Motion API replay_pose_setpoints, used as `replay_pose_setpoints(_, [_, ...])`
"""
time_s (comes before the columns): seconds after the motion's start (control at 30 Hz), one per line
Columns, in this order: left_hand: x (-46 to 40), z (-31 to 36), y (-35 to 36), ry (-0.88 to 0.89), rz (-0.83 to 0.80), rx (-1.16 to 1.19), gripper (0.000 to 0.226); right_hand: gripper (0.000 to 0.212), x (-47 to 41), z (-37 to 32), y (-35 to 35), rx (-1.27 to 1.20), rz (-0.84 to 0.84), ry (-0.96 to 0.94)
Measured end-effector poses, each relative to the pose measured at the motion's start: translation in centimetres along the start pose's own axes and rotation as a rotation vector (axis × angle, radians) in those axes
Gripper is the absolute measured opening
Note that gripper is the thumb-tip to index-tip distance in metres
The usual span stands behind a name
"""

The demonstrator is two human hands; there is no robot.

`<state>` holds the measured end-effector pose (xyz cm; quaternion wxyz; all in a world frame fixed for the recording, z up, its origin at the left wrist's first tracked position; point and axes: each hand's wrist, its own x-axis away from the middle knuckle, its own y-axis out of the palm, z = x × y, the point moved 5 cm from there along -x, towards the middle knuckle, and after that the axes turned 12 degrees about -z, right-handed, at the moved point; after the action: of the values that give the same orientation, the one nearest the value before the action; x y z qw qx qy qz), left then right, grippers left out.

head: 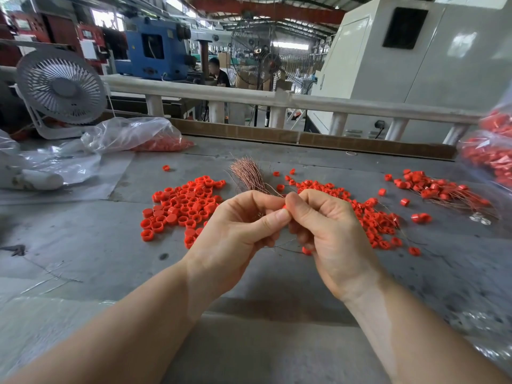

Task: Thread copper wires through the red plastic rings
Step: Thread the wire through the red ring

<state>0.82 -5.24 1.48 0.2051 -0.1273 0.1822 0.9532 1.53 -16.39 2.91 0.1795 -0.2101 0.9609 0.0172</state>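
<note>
My left hand (238, 231) and my right hand (324, 231) meet above the grey table (83, 245), fingertips together. Between them sits one red ring (284, 206), pinched by my right thumb and fingers. My left hand grips a bundle of copper wires (249, 174) that fans out behind it, and its thumb presses toward the ring. Thin wire ends hang below the hands. A pile of loose red rings (180, 206) lies to the left. Rings with wires in them (376, 217) lie to the right, with another such heap (440, 189) farther right.
A white desk fan (61, 87) stands at the back left beside clear plastic bags, one with red rings (163, 144). Another bag of rings (493, 153) is at the right edge. A white railing (277, 99) runs behind the table. A person sits beyond it.
</note>
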Motion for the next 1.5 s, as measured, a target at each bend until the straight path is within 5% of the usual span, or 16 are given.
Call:
replay_pose_setpoints(0.2, [-0.1, 0.4, 0.0, 0.037, -0.013, -0.101, 0.018, 0.030, -0.1, 0.6, -0.1, -0.148, 0.004, 0.089])
replay_pose_setpoints(0.57, [-0.2, 0.3, -0.1, 0.012, -0.019, -0.086, 0.021, 0.049, -0.2, 0.5, -0.4, -0.043, 0.028, 0.047])
replay_pose_setpoints(0.7, [-0.1, 0.2, -0.2, -0.030, 0.005, 0.021, 0.018, 0.034, 0.1, -0.6, -1.3, 0.214, 0.180, -0.097])
replay_pose_setpoints(0.9, [-0.1, 0.0, -0.3, -0.062, 0.022, 0.054, 0.019, 0.009, 0.2, -1.3, -1.0, 0.320, 0.164, -0.192])
replay_pose_setpoints(1.5, [-0.3, -0.5, -0.5, -0.110, 0.001, 0.163, 0.019, 0.023, 0.0, -1.1, -0.9, 0.410, 0.134, -0.217])
